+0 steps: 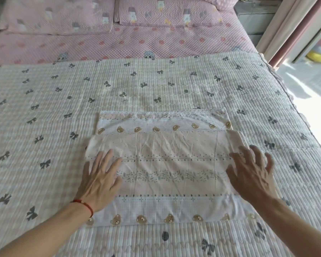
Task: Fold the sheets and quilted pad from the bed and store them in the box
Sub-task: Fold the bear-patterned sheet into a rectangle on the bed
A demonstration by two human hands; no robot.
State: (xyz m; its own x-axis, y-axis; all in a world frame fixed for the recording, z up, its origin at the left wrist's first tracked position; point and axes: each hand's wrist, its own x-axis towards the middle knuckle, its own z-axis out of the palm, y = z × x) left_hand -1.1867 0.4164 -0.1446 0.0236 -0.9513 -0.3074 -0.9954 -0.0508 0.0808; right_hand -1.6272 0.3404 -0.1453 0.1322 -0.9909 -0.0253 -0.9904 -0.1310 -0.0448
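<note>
A folded sheet (pixel 167 169), pale pink with bear and leaf prints and a lace edge, lies flat in a rectangle on the quilted pad (pixel 156 86), which is cream with dark bows and spread across the bed. My left hand (pixel 98 180) rests flat on the sheet's left edge, fingers spread, a red string at the wrist. My right hand (pixel 252 171) hovers or presses at the sheet's right edge, fingers apart. Neither hand grips anything. No box is in view.
Beyond the pad, a pink quilted bedcover (pixel 130 43) and two pink pillows (pixel 59 13) lie at the head of the bed. A curtain (pixel 289 28) and bright floor (pixel 311 89) are at the right, past the bed's edge.
</note>
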